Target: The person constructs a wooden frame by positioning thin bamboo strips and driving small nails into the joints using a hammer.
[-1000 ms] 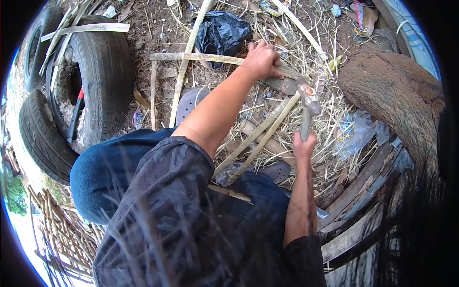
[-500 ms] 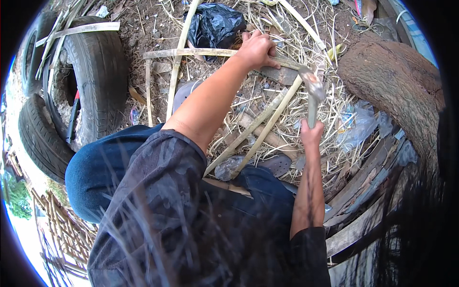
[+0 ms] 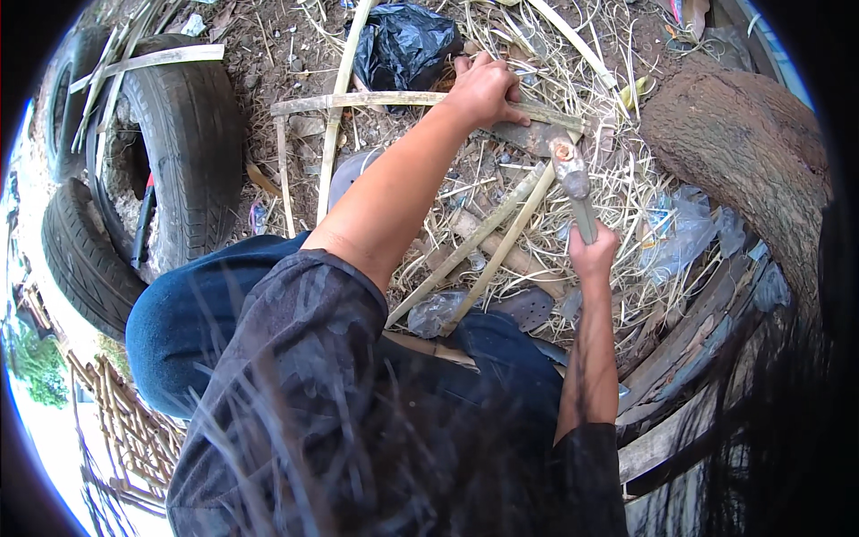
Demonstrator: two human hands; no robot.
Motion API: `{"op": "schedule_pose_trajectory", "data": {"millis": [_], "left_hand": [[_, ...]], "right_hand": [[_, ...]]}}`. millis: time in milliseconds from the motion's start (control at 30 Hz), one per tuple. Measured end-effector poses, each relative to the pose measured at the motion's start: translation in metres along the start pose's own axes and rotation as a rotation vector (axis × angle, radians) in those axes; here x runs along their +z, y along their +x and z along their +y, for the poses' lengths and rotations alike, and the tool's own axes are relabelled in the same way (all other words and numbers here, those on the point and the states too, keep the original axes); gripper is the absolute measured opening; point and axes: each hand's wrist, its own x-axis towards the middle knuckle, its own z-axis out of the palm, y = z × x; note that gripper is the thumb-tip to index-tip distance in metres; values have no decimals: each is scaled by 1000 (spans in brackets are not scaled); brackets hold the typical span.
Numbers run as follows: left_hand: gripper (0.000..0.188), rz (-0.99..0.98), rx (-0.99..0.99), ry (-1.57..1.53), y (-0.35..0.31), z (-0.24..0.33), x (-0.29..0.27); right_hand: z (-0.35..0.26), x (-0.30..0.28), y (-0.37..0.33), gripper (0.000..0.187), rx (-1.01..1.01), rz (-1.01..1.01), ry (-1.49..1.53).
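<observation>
My left hand (image 3: pixel 484 93) is closed around a long split-bamboo strip (image 3: pixel 376 98) that runs left to right over the ground. Under the strip's right part lies a flat dark block (image 3: pixel 522 138). In my right hand (image 3: pixel 593 251) is a hammer (image 3: pixel 573 176), gripped by its handle, with its head close to the strip's right end. Whether the head touches the bamboo I cannot tell. Another bamboo strip (image 3: pixel 329 159) crosses the held one on the left. Two slanting strips (image 3: pixel 506 240) reach from near the hammer head down toward my legs.
Worn tyres (image 3: pixel 192 148) stand at the left, near a thick tree trunk's opposite side. That trunk (image 3: pixel 734 134) fills the right. A black plastic bag (image 3: pixel 403 45) lies beyond my left hand. Pale shavings (image 3: pixel 626 192) and clear plastic (image 3: pixel 676 237) litter the ground.
The hammer head has shifted slightly left and nearer to me, and its tilt has changed. My right hand has moved a little right. My left hand keeps its hold on the strip.
</observation>
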Motion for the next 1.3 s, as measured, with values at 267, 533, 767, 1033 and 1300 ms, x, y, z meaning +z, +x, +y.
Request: {"op": "schedule_pose_trajectory", "data": {"millis": [267,533,767,1033,1300], "left_hand": [[47,-9,15,-29,2,-5,-4],[43,-42,26,24,6,0,5],[26,44,231,-16,1,15,7],[25,108,322,-62,4,13,11],[29,-110,201,-89,15,2,9]], "right_hand": [[8,4,10,18,141,-47,-95],[1,-11,15,23,162,-50,63],[1,-17,24,23,139,-36,43],[0,-24,17,19,165,-90,74],[17,-1,23,21,250,-99,-97]]}}
